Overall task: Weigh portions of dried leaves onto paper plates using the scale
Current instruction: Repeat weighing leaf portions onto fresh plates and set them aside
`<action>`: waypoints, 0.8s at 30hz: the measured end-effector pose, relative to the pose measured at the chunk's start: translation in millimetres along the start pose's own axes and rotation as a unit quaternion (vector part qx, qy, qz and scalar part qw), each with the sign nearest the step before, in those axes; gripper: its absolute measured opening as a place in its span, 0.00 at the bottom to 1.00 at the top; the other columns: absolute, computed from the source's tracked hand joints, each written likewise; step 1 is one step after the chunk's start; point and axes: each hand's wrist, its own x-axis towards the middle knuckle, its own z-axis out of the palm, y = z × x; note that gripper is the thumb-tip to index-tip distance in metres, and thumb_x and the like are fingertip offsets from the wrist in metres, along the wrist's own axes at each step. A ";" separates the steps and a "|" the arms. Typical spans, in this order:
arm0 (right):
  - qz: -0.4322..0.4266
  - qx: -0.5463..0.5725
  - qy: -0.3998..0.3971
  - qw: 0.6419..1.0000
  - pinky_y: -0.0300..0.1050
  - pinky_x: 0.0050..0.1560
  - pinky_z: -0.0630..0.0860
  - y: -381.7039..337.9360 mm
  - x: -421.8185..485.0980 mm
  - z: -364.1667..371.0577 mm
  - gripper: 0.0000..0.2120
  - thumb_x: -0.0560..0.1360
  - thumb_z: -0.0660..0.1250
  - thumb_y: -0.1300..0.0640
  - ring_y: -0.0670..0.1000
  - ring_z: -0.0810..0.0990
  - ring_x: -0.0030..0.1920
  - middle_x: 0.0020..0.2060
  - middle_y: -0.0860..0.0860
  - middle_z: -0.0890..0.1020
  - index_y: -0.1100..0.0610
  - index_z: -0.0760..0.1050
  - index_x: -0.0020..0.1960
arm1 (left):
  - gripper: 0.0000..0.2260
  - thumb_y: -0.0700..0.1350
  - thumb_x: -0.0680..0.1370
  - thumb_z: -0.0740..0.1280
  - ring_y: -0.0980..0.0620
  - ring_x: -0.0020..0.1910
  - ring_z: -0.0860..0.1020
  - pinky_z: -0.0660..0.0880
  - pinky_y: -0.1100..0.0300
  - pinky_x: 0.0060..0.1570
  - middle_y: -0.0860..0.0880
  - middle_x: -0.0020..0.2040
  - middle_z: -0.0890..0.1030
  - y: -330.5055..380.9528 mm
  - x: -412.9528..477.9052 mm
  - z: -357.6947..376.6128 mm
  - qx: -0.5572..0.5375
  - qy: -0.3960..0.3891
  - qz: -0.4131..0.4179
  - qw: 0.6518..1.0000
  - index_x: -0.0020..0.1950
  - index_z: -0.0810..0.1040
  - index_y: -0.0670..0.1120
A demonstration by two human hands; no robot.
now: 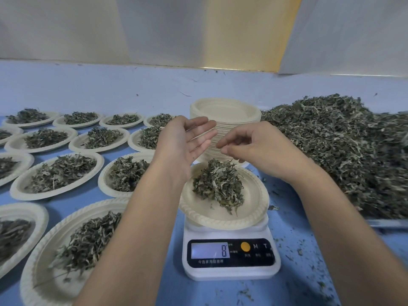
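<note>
Plate (220, 221) sits on the scale (231, 270), tipped a little toward me. A heap of leaves (217, 184) lies on its far half. Display (209, 250) reads 8.

Both hands hover just above the heap, clear of the plate. Left hand (183, 140): fingers straight and together, palm turned toward the right hand, holding nothing. Right hand (254, 146): fingers curled, tips drawn to the thumb close to the left palm. I cannot tell whether a scrap is pinched there.

My read: trimming the portion to weight. To do it well:
- keep hands and wrists off the plate so the reading is true
- add or lift small pinches only
- let the digits settle before judging
- drop leaves mid-plate, as the near rim hangs past the platform

Counts:
- scale: one
- plate being weighed: one
- filled plates (19, 186) to the left: thirteen in view, several cut by the frame or my left arm
- stack (242, 120) of empty plates behind the scale: one, too dense to count
- loose pile (342, 146) on the right: one, with a metal tray edge (388, 223) showing at its near side

Crumbs are scattered on the blue table (284, 195).
</note>
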 end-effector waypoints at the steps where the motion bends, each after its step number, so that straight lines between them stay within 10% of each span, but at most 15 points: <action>1: -0.002 0.002 -0.001 1.000 0.50 0.51 0.78 -0.1 -0.4 -0.2 0.02 0.71 0.73 0.52 0.42 0.77 0.37 0.33 0.44 0.81 0.49 0.83 0.43 | 0.14 0.41 0.80 0.53 0.53 0.44 0.84 0.79 0.64 0.43 0.48 0.42 0.85 0.0 0.1 0.0 0.000 0.000 0.000 1.000 0.48 0.78 0.43; 6: 0.011 -0.010 -0.067 0.998 0.37 0.46 0.75 -3.4 -4.4 -4.4 0.12 0.65 0.74 0.39 0.37 0.79 0.37 0.36 0.40 0.83 0.45 0.82 0.44 | 0.14 0.41 0.80 0.53 0.53 0.44 0.84 0.79 0.64 0.44 0.48 0.43 0.85 -0.4 0.6 -0.2 -0.005 0.001 -0.003 1.000 0.48 0.78 0.43; 11: 0.025 -0.049 -0.136 0.989 0.29 0.45 0.73 -2.9 -5.9 4.2 0.12 0.66 0.77 0.48 0.32 0.77 0.39 0.40 0.39 0.83 0.45 0.83 0.49 | 0.14 0.41 0.79 0.53 0.53 0.44 0.84 0.78 0.63 0.47 0.48 0.43 0.86 -1.2 0.9 0.3 0.000 0.002 -0.006 1.000 0.48 0.78 0.43; 24: 0.012 0.109 0.103 0.989 0.52 0.49 0.79 -6.9 -1.8 0.0 0.03 0.70 0.74 0.58 0.56 0.81 0.38 0.36 0.54 0.84 0.50 0.83 0.42 | 0.13 0.39 0.79 0.54 0.50 0.47 0.83 0.78 0.61 0.48 0.45 0.45 0.84 -4.0 3.3 4.1 -0.017 0.007 -0.016 1.000 0.47 0.78 0.40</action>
